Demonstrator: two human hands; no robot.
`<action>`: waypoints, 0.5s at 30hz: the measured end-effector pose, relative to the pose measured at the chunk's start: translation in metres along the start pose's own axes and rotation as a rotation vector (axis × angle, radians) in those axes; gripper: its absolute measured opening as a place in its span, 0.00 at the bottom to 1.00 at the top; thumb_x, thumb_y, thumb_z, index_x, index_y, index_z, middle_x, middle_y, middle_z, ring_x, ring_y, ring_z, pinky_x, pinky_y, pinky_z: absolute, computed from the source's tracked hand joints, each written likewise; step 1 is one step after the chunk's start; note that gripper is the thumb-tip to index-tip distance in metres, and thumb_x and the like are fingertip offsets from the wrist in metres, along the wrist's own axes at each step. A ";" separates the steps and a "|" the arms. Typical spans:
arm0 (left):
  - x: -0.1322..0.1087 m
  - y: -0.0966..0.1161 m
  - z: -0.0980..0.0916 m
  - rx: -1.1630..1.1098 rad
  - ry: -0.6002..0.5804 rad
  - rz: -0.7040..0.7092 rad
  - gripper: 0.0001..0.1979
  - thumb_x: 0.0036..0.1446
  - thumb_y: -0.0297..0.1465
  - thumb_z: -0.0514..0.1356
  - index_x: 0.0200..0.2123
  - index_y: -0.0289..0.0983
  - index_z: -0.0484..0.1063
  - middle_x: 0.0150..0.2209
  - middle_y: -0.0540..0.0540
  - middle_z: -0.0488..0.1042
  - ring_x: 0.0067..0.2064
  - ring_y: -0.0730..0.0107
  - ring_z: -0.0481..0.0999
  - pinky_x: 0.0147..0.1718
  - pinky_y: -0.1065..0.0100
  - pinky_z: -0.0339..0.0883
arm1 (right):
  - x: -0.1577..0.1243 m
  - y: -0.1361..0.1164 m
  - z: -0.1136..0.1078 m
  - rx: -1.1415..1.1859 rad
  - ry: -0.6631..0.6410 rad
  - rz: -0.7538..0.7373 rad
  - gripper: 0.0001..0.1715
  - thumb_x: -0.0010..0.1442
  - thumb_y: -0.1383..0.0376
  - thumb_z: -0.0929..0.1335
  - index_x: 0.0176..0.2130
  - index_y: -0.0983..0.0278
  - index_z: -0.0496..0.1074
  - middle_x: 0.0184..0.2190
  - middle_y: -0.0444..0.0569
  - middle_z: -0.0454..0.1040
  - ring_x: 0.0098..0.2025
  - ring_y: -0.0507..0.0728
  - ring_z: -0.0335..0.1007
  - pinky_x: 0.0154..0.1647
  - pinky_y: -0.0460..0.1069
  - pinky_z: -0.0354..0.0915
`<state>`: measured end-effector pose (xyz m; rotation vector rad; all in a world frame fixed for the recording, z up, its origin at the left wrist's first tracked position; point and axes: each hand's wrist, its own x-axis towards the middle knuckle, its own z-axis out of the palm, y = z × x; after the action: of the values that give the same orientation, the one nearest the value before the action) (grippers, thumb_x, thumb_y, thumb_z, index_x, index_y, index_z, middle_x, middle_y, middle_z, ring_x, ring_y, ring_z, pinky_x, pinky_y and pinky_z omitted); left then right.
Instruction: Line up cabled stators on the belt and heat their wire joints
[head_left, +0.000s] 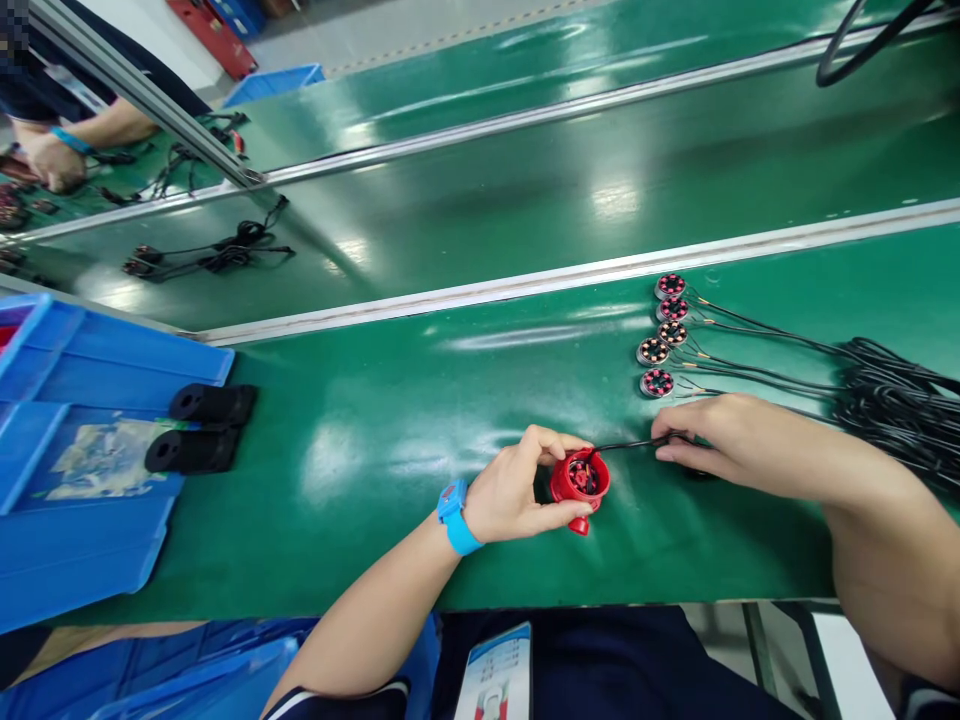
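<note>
Left hand (502, 490): wrist bent slightly, thumb and fingers around a red housing (601, 476), over the green bench (375, 520) before the person. Housing: open mouth upward, wound core (583, 477) inside, fine detail unclear. Right hand (724, 440): palm down, fingertips pinching the housing's black cable (628, 444), partly hidden. Blue bin (142, 350), far left: cut off; red contents (6, 337) barely visible.

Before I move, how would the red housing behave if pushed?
The red housing looks rigid, keeping its round rim in the left hand. It might tip or roll, given its protruding knob. The black cable, running to the right hand, would probably tug.
</note>
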<state>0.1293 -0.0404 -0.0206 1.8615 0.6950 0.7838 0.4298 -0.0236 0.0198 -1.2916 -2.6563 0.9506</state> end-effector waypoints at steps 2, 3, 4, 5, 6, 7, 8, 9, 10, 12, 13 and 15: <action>0.000 0.000 0.000 0.000 -0.004 -0.006 0.24 0.55 0.37 0.69 0.43 0.39 0.57 0.51 0.35 0.76 0.45 0.60 0.81 0.40 0.63 0.77 | 0.002 -0.001 0.000 0.003 0.004 0.013 0.11 0.68 0.54 0.66 0.42 0.57 0.72 0.32 0.43 0.76 0.31 0.55 0.72 0.31 0.48 0.62; 0.000 0.001 0.001 0.017 -0.002 -0.007 0.24 0.55 0.38 0.69 0.43 0.39 0.57 0.51 0.35 0.76 0.45 0.60 0.81 0.40 0.63 0.76 | 0.004 -0.004 0.000 0.015 0.027 0.005 0.12 0.67 0.53 0.67 0.44 0.58 0.72 0.34 0.43 0.77 0.33 0.55 0.73 0.32 0.49 0.63; -0.001 0.001 0.002 0.041 0.002 -0.008 0.24 0.55 0.39 0.69 0.43 0.39 0.57 0.51 0.35 0.76 0.46 0.60 0.81 0.40 0.63 0.76 | 0.006 -0.008 0.001 0.037 0.062 -0.013 0.14 0.66 0.52 0.68 0.45 0.58 0.72 0.37 0.44 0.77 0.35 0.56 0.74 0.34 0.49 0.64; -0.001 0.002 0.003 0.065 0.009 -0.006 0.24 0.55 0.40 0.69 0.43 0.39 0.57 0.50 0.35 0.76 0.46 0.59 0.80 0.41 0.62 0.76 | 0.009 -0.013 0.002 0.069 0.100 -0.036 0.15 0.65 0.52 0.68 0.46 0.58 0.72 0.39 0.45 0.77 0.38 0.56 0.75 0.37 0.49 0.66; -0.002 0.003 0.005 0.088 0.018 -0.001 0.24 0.55 0.41 0.69 0.43 0.39 0.58 0.50 0.36 0.76 0.47 0.59 0.80 0.41 0.62 0.76 | 0.012 -0.019 0.003 0.109 0.136 -0.060 0.16 0.65 0.52 0.68 0.47 0.58 0.72 0.41 0.46 0.77 0.40 0.57 0.75 0.39 0.49 0.66; -0.002 0.003 0.007 0.112 0.030 0.010 0.25 0.54 0.42 0.69 0.43 0.39 0.58 0.50 0.36 0.77 0.47 0.58 0.80 0.41 0.62 0.76 | 0.014 -0.026 0.006 0.150 0.162 -0.074 0.15 0.66 0.53 0.68 0.47 0.58 0.72 0.42 0.46 0.77 0.41 0.56 0.75 0.40 0.49 0.67; -0.003 0.004 0.008 0.139 0.040 0.023 0.25 0.54 0.43 0.69 0.44 0.39 0.59 0.49 0.37 0.77 0.47 0.58 0.80 0.41 0.62 0.76 | 0.017 -0.032 0.008 0.189 0.173 -0.079 0.13 0.66 0.54 0.68 0.46 0.58 0.72 0.41 0.45 0.77 0.41 0.56 0.75 0.41 0.49 0.67; -0.003 0.004 0.010 0.169 0.049 0.038 0.25 0.55 0.43 0.69 0.44 0.39 0.60 0.49 0.37 0.77 0.46 0.59 0.80 0.40 0.62 0.76 | 0.019 -0.039 0.010 0.223 0.172 -0.074 0.11 0.66 0.56 0.68 0.45 0.58 0.72 0.40 0.45 0.77 0.40 0.55 0.75 0.40 0.49 0.67; -0.003 0.005 0.011 0.198 0.059 0.056 0.24 0.55 0.43 0.68 0.45 0.39 0.60 0.49 0.38 0.77 0.46 0.60 0.80 0.40 0.62 0.76 | 0.021 -0.045 0.013 0.253 0.169 -0.059 0.09 0.66 0.58 0.68 0.44 0.59 0.73 0.38 0.44 0.77 0.38 0.55 0.75 0.39 0.48 0.67; -0.003 0.005 0.011 0.252 0.069 0.102 0.22 0.57 0.43 0.67 0.46 0.39 0.62 0.48 0.40 0.77 0.45 0.62 0.80 0.40 0.63 0.76 | 0.023 -0.053 0.018 0.297 0.178 -0.021 0.06 0.65 0.62 0.68 0.43 0.59 0.72 0.37 0.43 0.77 0.36 0.53 0.74 0.37 0.48 0.68; -0.002 0.005 0.011 0.282 0.066 0.131 0.21 0.59 0.43 0.66 0.47 0.38 0.63 0.48 0.41 0.77 0.45 0.63 0.80 0.41 0.64 0.76 | 0.024 -0.056 0.020 0.304 0.190 -0.009 0.05 0.65 0.63 0.67 0.43 0.59 0.72 0.37 0.43 0.77 0.36 0.53 0.74 0.37 0.47 0.68; -0.001 0.004 0.008 0.378 0.039 0.200 0.19 0.61 0.43 0.63 0.48 0.37 0.66 0.49 0.41 0.76 0.45 0.64 0.79 0.42 0.65 0.76 | 0.025 -0.058 0.024 0.296 0.232 -0.003 0.06 0.66 0.65 0.66 0.44 0.60 0.72 0.36 0.43 0.77 0.35 0.53 0.74 0.36 0.47 0.68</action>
<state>0.1355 -0.0476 -0.0195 2.2906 0.7262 0.8623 0.3662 -0.0450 0.0258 -1.2438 -2.2450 1.0708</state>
